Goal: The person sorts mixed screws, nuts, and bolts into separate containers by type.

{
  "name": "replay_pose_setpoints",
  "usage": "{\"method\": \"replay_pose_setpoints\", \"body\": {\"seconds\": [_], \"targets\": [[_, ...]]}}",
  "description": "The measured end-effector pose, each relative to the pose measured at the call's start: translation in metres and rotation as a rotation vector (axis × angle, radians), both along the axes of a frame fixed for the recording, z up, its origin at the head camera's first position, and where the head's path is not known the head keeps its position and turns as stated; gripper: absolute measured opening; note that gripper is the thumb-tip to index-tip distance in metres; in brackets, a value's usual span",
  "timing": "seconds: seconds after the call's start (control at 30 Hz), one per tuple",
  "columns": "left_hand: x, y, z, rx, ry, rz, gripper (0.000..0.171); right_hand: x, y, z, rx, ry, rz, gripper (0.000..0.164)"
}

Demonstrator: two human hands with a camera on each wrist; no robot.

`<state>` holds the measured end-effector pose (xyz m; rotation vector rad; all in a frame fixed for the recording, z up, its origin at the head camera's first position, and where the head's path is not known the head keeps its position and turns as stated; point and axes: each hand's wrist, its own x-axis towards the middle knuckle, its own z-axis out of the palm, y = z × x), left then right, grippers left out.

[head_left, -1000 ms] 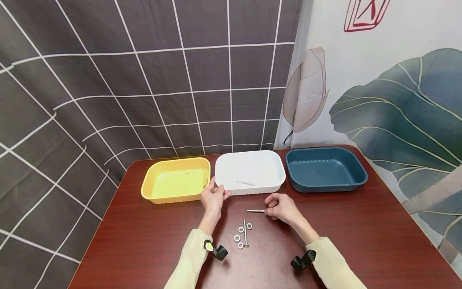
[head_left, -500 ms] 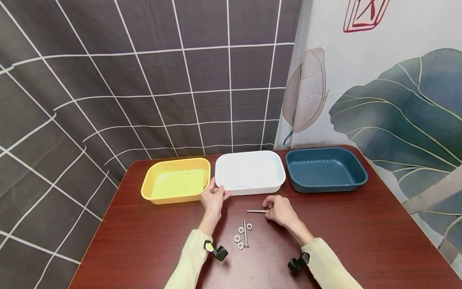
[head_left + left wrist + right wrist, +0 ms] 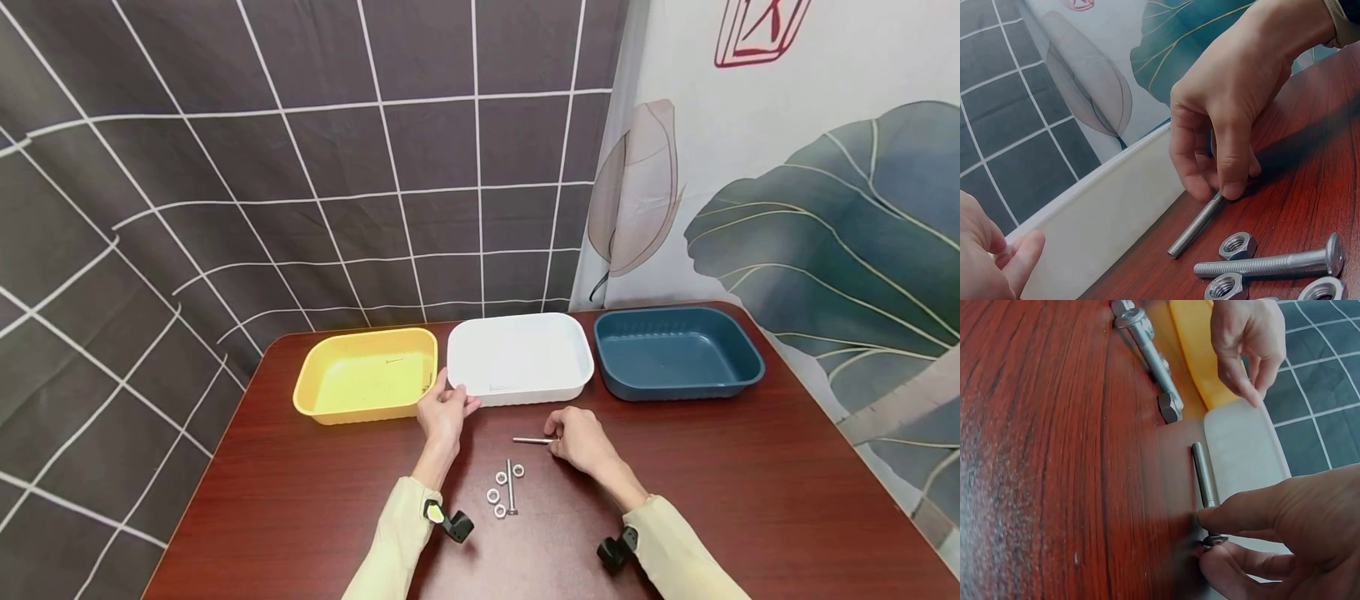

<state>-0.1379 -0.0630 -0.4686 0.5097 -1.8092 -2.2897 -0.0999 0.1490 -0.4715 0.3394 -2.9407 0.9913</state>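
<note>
In the head view, the right hand has shifted a little toward the worktop's left edge over the last second, while the bolt's tip has hardly moved; I judge that the grip is being settled, with no clear lift yet. The held bolt lies just in front of the white tray's near edge, threaded end toward the worktop's left edge. The left hand stays at that tray's near-left corner. In the left wrist view, the right thumb and fingers pinch the bolt, its threads jutting free beyond them; whether its tip touches the worktop I cannot tell. In the right wrist view, the bolt's head sits between thumb and finger, while the left hand holds the tray's rim.
</note>
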Motion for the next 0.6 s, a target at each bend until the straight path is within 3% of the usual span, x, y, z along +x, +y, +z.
{"method": "replay_pose_setpoints", "body": {"seconds": [0.2,0.37,0.6], "targets": [[0.0008,0.0008,0.0014,0.007,0.003,0.007,0.058,-0.0009,-0.0021,-0.0005,0.049,-0.009,-0.004,0.021],[0.0010,0.0007,0.0016,0.009,-0.008,0.010,0.058,-0.0013,0.0000,-0.0025,0.040,0.034,0.046,0.023],[0.0015,0.0010,0.0015,0.013,-0.003,0.008,0.058,-0.0021,0.0075,-0.0011,-0.100,0.038,0.152,0.019]]}}
